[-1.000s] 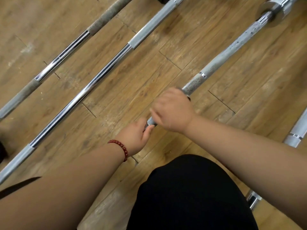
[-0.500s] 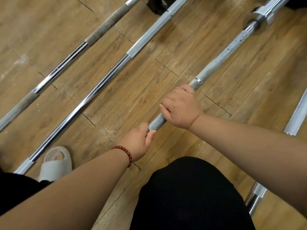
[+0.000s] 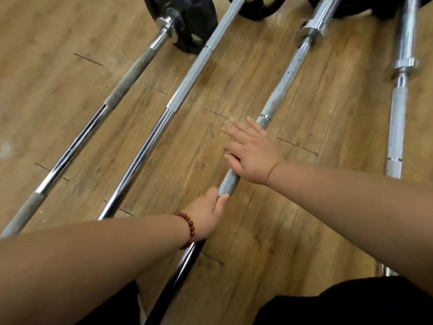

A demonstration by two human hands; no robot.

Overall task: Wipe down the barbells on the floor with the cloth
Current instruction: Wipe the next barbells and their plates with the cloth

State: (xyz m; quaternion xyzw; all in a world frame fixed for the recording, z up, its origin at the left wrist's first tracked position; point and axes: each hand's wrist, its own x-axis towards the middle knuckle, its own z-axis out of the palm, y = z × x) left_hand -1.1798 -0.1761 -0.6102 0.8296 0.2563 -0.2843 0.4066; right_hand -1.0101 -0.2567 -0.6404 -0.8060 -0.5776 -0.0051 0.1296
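Grey knurled steel barbell (image 3: 281, 87) lies diagonally on brown wood-plank floor (image 3: 257, 219), right of shiny chrome barbell (image 3: 140, 156); left hand (image 3: 206, 214), red bead bracelet (image 3: 188, 227), fingers curled round shaft; right hand (image 3: 250, 153) just ahead, fingers straight, spread over it.

Open floor (image 3: 234, 78) lanes between barbells (image 3: 185, 83) — plates (image 3: 199, 15) seemingly close them.

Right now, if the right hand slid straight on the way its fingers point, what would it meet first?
Across bare floor, the right hand likely meets the neighbouring barbell; its height is unclear.
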